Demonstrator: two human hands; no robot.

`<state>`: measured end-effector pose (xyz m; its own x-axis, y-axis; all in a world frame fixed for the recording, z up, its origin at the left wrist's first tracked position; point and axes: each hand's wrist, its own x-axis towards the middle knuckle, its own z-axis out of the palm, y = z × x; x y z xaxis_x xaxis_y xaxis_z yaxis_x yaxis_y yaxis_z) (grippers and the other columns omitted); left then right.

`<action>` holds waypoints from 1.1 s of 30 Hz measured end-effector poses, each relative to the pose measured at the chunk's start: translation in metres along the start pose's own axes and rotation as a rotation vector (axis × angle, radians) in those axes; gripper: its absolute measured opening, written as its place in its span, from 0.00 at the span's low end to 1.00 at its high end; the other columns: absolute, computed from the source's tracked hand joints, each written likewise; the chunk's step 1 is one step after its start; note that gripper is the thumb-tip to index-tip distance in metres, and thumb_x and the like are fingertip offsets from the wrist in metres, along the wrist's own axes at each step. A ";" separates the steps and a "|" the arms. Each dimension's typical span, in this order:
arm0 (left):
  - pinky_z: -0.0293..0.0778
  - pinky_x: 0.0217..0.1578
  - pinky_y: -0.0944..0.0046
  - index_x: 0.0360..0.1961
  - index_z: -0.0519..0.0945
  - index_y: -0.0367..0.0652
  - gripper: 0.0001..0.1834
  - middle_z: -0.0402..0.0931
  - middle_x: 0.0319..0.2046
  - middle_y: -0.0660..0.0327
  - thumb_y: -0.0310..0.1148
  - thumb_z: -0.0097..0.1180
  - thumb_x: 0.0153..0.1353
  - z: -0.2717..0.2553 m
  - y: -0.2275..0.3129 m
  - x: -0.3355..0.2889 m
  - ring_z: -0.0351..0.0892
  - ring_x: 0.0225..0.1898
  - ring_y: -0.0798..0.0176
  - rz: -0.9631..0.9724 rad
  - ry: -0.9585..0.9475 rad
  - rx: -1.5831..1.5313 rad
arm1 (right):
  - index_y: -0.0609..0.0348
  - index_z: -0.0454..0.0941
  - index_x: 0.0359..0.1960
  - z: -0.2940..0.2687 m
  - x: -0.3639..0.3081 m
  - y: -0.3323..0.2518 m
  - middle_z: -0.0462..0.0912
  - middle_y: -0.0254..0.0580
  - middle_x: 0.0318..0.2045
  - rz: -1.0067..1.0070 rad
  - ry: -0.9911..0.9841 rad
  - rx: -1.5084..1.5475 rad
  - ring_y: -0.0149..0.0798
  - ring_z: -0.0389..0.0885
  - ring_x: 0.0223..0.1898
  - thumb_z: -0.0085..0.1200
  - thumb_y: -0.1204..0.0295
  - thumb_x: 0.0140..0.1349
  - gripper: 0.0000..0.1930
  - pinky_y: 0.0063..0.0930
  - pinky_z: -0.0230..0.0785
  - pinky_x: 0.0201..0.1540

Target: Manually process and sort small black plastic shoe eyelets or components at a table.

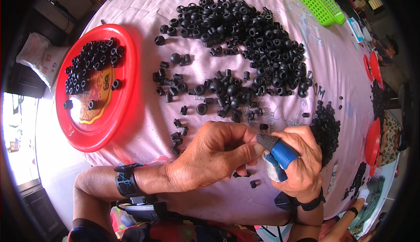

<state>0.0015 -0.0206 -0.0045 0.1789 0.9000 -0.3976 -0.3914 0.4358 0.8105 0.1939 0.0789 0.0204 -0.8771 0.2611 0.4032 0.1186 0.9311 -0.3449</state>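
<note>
In front of me, above the pink cloth, my left hand (214,156) and my right hand (302,161) meet at their fingertips. The left thumb and forefinger are pinched together; whatever lies between them is too hidden to name. Dark grey and blue wrapping (284,153) covers one right finger, and white and blue wrapping (275,169) another. The right fingers are curled in, with their contents hidden. Just beyond my hands lie small black sleeve-like parts (227,106), a black ring (201,109) and thin metal springs (291,121).
A big pile of black rounded caps (267,40) spreads across the far middle. On the left, a red tray (124,123) holds black rings (87,62). A green basket (323,12) stands far right. More black parts (324,128) lie right, near another person's arm (345,224).
</note>
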 end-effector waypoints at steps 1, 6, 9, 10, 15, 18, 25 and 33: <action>0.70 0.20 0.78 0.34 0.79 0.38 0.11 0.79 0.24 0.68 0.36 0.57 0.69 0.001 -0.001 0.000 0.77 0.24 0.80 0.008 0.006 -0.006 | 0.71 0.80 0.38 0.001 -0.001 0.000 0.82 0.52 0.38 0.001 0.000 -0.002 0.54 0.80 0.36 0.64 0.77 0.26 0.28 0.40 0.74 0.36; 0.69 0.19 0.78 0.33 0.79 0.38 0.12 0.79 0.24 0.68 0.36 0.56 0.69 0.002 -0.002 0.001 0.76 0.23 0.80 -0.011 0.028 -0.025 | 0.68 0.72 0.25 0.005 0.003 -0.004 0.82 0.59 0.38 -0.012 0.007 -0.065 0.55 0.80 0.37 0.66 0.77 0.29 0.18 0.38 0.76 0.32; 0.69 0.19 0.77 0.34 0.79 0.38 0.11 0.80 0.25 0.66 0.36 0.56 0.70 0.003 -0.001 0.001 0.76 0.23 0.79 -0.026 0.036 -0.032 | 0.68 0.73 0.26 0.007 0.002 -0.004 0.82 0.60 0.37 -0.024 0.032 -0.080 0.55 0.80 0.37 0.66 0.78 0.32 0.17 0.40 0.76 0.34; 0.69 0.20 0.77 0.36 0.79 0.39 0.10 0.80 0.26 0.65 0.35 0.57 0.70 0.003 -0.001 0.001 0.76 0.23 0.78 -0.035 0.037 -0.035 | 0.68 0.73 0.26 0.008 0.001 -0.004 0.82 0.60 0.37 -0.023 0.033 -0.082 0.55 0.80 0.37 0.66 0.78 0.32 0.17 0.40 0.76 0.34; 0.68 0.20 0.77 0.34 0.79 0.39 0.11 0.80 0.26 0.67 0.37 0.58 0.69 0.003 -0.001 0.000 0.76 0.23 0.79 -0.031 0.007 -0.024 | 0.67 0.76 0.31 0.008 0.000 0.000 0.83 0.57 0.39 0.030 0.072 0.030 0.56 0.80 0.37 0.66 0.78 0.33 0.18 0.42 0.75 0.39; 0.68 0.19 0.78 0.33 0.80 0.40 0.12 0.79 0.25 0.69 0.38 0.59 0.68 -0.001 -0.001 0.003 0.76 0.23 0.80 -0.032 -0.008 -0.077 | 0.68 0.78 0.33 0.003 0.002 0.007 0.83 0.55 0.40 0.055 0.031 0.191 0.55 0.80 0.37 0.65 0.77 0.33 0.20 0.41 0.75 0.39; 0.69 0.20 0.78 0.34 0.80 0.39 0.11 0.80 0.26 0.68 0.37 0.58 0.68 -0.003 0.001 0.002 0.76 0.24 0.80 -0.058 -0.028 -0.034 | 0.69 0.80 0.35 -0.001 0.003 0.009 0.84 0.54 0.40 0.007 -0.022 0.175 0.54 0.81 0.37 0.66 0.73 0.29 0.25 0.40 0.76 0.36; 0.69 0.19 0.78 0.33 0.80 0.39 0.10 0.80 0.25 0.68 0.35 0.58 0.68 -0.001 0.000 0.001 0.76 0.24 0.79 -0.063 -0.017 0.018 | 0.69 0.80 0.34 -0.002 0.002 0.011 0.84 0.54 0.39 -0.014 -0.031 0.169 0.53 0.81 0.36 0.66 0.75 0.28 0.23 0.38 0.76 0.34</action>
<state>0.0011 -0.0195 -0.0048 0.2181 0.8708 -0.4406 -0.3623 0.4914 0.7920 0.1943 0.0907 0.0194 -0.8925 0.2374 0.3835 0.0281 0.8779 -0.4780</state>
